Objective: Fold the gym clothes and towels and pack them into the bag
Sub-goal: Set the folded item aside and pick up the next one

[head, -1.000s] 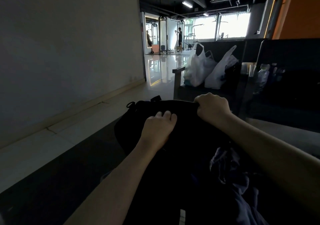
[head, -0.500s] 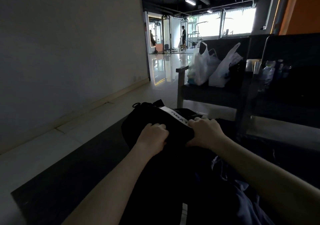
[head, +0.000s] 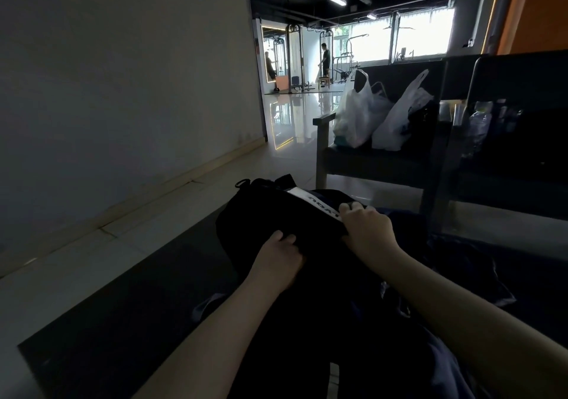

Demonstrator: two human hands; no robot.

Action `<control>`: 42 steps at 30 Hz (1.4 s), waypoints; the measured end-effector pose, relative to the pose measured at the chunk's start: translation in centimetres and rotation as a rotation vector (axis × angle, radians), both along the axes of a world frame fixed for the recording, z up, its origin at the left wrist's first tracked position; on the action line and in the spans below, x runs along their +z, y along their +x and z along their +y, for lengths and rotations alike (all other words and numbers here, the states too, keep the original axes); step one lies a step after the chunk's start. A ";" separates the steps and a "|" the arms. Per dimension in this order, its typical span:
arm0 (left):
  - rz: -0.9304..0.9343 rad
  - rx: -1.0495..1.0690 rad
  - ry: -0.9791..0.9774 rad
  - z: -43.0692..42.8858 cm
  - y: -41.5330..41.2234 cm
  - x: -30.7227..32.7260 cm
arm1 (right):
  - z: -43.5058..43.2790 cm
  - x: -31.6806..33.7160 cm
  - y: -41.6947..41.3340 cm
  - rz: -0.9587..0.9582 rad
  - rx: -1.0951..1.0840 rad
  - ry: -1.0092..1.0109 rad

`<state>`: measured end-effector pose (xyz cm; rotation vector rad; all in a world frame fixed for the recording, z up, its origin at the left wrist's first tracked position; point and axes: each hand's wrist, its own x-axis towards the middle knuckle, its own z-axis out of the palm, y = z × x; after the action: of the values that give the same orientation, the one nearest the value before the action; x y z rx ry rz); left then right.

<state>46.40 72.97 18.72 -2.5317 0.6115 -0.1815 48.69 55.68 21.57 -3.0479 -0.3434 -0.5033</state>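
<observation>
Dark mat (head: 123, 321) — black bag (head: 252, 214) and clothes (head: 461, 266) on it

Black bag (head: 242, 220), seemingly white-banded garment (head: 311, 199) atop

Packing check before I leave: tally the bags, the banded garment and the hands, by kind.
White plastic bags: 2
Black gym bag: 1
Black garment with white band: 1
Hands: 2, left hand and right hand, both gripping that garment
Total: 6
</observation>
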 end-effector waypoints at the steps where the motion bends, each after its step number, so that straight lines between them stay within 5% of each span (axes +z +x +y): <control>1: 0.009 0.013 0.007 -0.1 0.0 -0.1 | 0.0 0.0 0.0 0.005 -0.002 0.005; 19: -0.016 0.129 -0.029 1.4 -0.8 -1.3 | -0.3 -0.5 -2.0 0.111 -0.031 -0.054; 25: -0.298 0.340 -0.311 3.3 -1.9 -0.2 | -0.5 -0.8 -2.3 0.123 -0.050 -0.043; 30: -0.309 0.295 -0.285 4.8 -1.3 0.3 | -0.5 -0.9 -2.5 0.139 -0.037 -0.027; 36: -0.405 0.162 -0.604 5.0 -3.7 2.2 | 0.5 -1.2 -2.4 0.062 -0.082 -0.073; 42: -0.406 0.287 -1.055 6.7 -6.5 3.2 | 1.2 -1.3 -1.4 -0.020 -0.150 0.004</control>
<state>39.89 79.68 21.93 -3.3492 -0.0792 -1.1246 47.26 56.91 20.30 -3.0815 -0.1149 -0.5407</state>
